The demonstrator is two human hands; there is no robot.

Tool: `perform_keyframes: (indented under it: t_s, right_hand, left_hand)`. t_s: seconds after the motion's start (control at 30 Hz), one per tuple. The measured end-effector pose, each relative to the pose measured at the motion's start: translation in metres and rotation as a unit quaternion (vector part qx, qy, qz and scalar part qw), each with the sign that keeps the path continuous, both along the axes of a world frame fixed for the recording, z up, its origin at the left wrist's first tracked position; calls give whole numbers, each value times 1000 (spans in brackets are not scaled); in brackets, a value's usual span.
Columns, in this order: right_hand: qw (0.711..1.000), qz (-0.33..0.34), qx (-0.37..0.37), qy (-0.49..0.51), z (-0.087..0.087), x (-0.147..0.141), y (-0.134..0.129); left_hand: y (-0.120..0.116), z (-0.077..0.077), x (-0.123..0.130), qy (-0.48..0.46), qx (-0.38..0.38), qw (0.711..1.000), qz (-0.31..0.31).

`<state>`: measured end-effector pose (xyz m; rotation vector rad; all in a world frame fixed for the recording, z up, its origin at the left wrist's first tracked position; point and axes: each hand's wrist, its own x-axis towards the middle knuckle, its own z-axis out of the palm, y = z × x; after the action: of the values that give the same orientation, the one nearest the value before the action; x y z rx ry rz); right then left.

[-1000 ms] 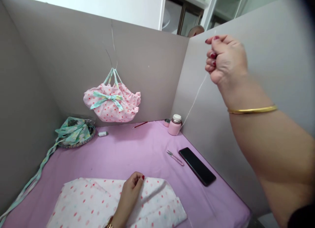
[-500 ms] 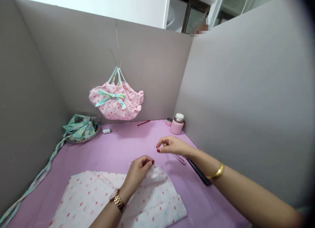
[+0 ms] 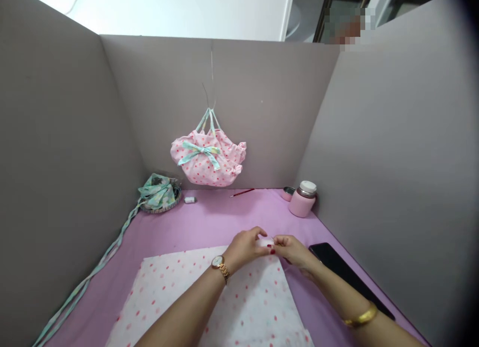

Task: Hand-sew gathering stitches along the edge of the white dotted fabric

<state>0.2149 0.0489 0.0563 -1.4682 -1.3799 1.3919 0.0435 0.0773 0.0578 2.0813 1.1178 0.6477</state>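
White fabric with red and pink dots [image 3: 258, 287] lies across the near half of the table, its upper right corner raised a little between my hands. My left hand [image 3: 245, 247], with a watch at the wrist, is closed on that corner, thumb pointing right. Close beside it, my right hand [image 3: 294, 249] pinches the same corner, fingertips almost touching the left thumb. Whether anything small is also between the right fingertips is too fine to tell. A gold bangle sits on the right forearm.
A pink dotted garment [image 3: 209, 160] hangs at the back wall. A basket with green fabric [image 3: 159, 192] and trailing straps [image 3: 108, 254] is left. A white spool [image 3: 190, 200], red pen-like stick [image 3: 242, 192], pink jar [image 3: 302, 202] and black phone-like slab [image 3: 348, 274] lie around.
My right hand has come down from above the table to the fabric corner beside my left hand. The fabric lies flatter, and the view has turned left.
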Motion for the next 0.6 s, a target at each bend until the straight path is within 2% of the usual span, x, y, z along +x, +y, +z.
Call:
perform_keyframes:
  t_s: [0.1,0.27,0.47,0.6]
  right_hand:
    - [1000,-22,-8,15,-16,3,4]
    - [998,-49,-19,17,-37,6,7]
    - [998,-57,-16,-5,-50,8,10]
    - [998,-57,-1,-27,-52,8,13]
  left_hand:
    - [15,-11,-24,84,-22,996,-20]
    - [35,-24,-83,189,-95,976,-58]
    - [40,-24,-157,221,-176,958,-44]
    - [35,-25,-199,225,-195,955,-11]
